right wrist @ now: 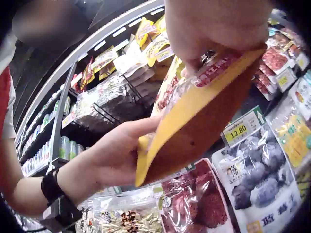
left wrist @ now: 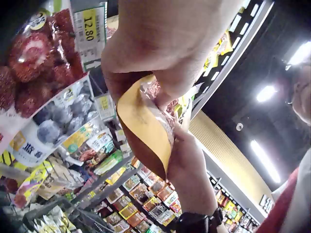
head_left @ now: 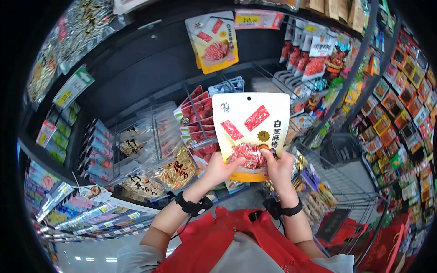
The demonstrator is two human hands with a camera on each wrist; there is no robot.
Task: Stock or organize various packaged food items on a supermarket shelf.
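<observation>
Both hands hold up a white and yellow snack pouch (head_left: 246, 118) of pork jerky, its printed front facing the head camera. My left hand (head_left: 221, 169) grips the lower left side, thumb laid across the front. At the lower right side my right hand (head_left: 281, 169) does likewise, its thumb over the pictured meat. Both wrist views show the yellow bottom (left wrist: 141, 116) of the pouch from below, bulging between the hands. Each hand's other fingers are largely hidden behind the pouch in the head view.
Matching pouches (head_left: 211, 43) hang on the dark shelf back ahead, beside a price tag (head_left: 258, 19). Clear bags of dried food (head_left: 175, 170) and red fruit packs (head_left: 198, 109) fill the rack below. A wire shopping cart (head_left: 350, 195) stands at the right, holding packages.
</observation>
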